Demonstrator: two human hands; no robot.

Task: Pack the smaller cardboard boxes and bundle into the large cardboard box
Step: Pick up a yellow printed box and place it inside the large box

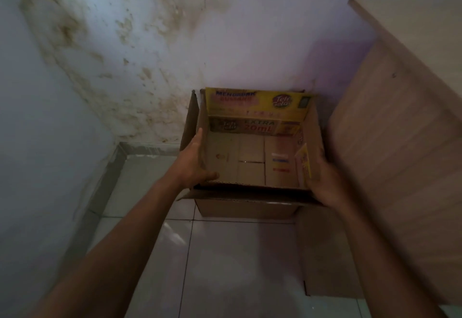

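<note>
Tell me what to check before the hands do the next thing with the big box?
1. Large cardboard box open on top: ok.
2. Left hand has a grip on the left wall: ok.
3. Right hand on the right wall: ok.
4. Smaller boxes lie flat at the bottom: ok.
5. Bundle inside: cannot tell.
6. Yellow flap out of the way: not ok, it leans inward.

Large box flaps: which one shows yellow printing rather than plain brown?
The far flap, standing against the wall. It shows yellow branded print; the left flap and near flap are plain brown.
</note>
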